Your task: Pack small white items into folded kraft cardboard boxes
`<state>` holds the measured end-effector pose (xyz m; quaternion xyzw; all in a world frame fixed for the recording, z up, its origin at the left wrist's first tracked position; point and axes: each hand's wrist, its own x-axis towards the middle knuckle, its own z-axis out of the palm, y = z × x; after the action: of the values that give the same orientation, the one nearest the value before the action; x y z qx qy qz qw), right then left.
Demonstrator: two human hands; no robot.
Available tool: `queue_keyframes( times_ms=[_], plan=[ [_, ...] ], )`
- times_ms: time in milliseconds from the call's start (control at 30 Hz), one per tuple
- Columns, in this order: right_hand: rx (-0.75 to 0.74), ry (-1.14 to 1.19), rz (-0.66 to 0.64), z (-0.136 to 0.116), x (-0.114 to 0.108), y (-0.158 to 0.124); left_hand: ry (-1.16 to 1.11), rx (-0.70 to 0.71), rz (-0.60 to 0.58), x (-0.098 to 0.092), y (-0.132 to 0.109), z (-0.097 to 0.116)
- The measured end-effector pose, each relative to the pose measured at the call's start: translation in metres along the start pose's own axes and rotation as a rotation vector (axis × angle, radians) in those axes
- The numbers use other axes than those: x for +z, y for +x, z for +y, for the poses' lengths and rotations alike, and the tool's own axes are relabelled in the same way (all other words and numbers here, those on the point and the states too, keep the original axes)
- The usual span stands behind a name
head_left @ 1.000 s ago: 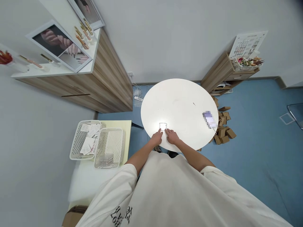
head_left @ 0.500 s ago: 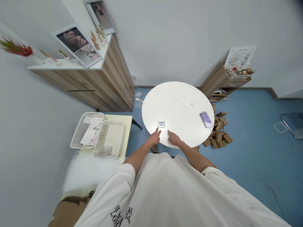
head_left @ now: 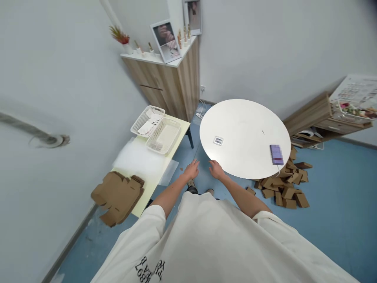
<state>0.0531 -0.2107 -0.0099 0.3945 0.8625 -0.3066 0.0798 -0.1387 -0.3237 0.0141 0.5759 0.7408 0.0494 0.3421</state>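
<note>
Fingers (head_left: 194,164) loosely extended, left grip (head_left: 192,169) near table (head_left: 244,125), right grip (head_left: 216,169) nearer

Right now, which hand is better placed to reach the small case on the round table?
Probably the right hand: it appears nearer the small case, by the table; the left hand is farther off.

The white short-sleeved shirt (head_left: 212,236) bears black lettering (head_left: 144,271).

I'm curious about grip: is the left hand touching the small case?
Apart: the head view shows floor and tabletop between the left hand and small case.
</note>
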Motion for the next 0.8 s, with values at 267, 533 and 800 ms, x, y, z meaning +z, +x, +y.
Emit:
queue_keyframes(
  times_ms=[267, 533, 800],
  plan=[
    [-0.144, 0.027, -0.095, -0.087, 0.042, 0.014, -0.062, -0.191, 0.095, 0.003, -0.071, -0.085],
    [-0.005, 0.214, -0.156, -0.176, 0.109, 0.021, -0.055, -0.328, 0.097, -0.001, -0.135, -0.183],
    [0.23, 0.368, -0.095, -0.226, 0.174, 0.028, -0.049, -0.251, 0.048, 0.001, -0.156, -0.233]
  ],
)
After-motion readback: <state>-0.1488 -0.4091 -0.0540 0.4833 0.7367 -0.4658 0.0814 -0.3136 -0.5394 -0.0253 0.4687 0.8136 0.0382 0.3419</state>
